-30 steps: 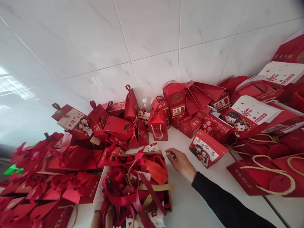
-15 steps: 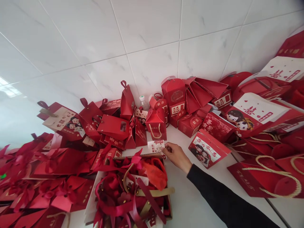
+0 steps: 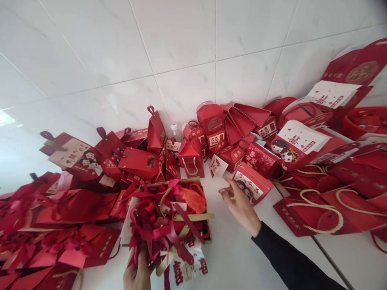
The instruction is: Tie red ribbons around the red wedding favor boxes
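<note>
My right hand (image 3: 240,203) hovers over the white table with its fingers apart, holding nothing. Just beyond its fingertips a small white card with red print (image 3: 218,166) leans against a small red gift box (image 3: 231,157). A red box with a cartoon couple (image 3: 254,182) lies beside this hand. At the near left side of a cardboard box (image 3: 209,225), my left hand (image 3: 139,270) grips the edge; ribbons partly hide its fingers. Dark red ribbons (image 3: 157,225) and an orange-red bag (image 3: 192,197) fill the box. Printed white cards (image 3: 190,268) stick out at its near side.
Several ribboned red gift boxes (image 3: 72,205) crowd the left. Gift bags with rope handles (image 3: 320,209) lie on the right. Along the tiled wall (image 3: 184,36) stand more red boxes, and a clear bottle with a white cap (image 3: 175,131). A table seam (image 3: 329,262) runs at lower right.
My right hand has let go of the small white card, which now leans near the red boxes, and has drawn back. My left hand has come in, and the cardboard box sits closer to the wall.
</note>
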`<state>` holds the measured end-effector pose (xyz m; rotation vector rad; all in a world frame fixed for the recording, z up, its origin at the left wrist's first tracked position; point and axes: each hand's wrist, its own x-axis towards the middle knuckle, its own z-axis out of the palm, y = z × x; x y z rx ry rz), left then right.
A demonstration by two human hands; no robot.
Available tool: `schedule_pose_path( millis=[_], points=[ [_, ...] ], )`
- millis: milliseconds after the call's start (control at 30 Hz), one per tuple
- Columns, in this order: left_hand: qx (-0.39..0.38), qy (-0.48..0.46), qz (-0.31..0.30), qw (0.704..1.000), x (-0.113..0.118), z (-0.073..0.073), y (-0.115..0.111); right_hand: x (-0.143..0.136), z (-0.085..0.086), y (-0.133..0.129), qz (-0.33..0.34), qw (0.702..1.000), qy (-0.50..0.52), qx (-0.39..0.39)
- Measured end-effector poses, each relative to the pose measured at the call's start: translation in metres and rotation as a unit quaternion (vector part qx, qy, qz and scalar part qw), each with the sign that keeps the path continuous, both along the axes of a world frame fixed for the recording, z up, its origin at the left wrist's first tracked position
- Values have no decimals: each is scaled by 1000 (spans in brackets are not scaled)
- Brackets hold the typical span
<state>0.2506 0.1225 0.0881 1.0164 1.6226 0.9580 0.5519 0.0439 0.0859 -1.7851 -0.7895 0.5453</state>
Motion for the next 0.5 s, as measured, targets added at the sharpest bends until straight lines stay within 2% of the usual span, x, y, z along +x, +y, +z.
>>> schedule_pose_path(
  millis=[167, 267, 367, 500],
  points=[
    [18, 41, 9, 999, 9, 6, 20, -48, 4, -25, 161, 985, 64, 23],
    [43, 16, 15, 999, 18, 10, 31, -63, 7, -28, 205, 974, 79, 49],
    [53, -34, 8, 998, 24, 18, 34, -65, 14, -36, 180, 979, 75, 52],
    [65, -80, -21, 994, 7, 22, 25, -54, 33, -76, 59, 997, 48, 26]
  ],
)
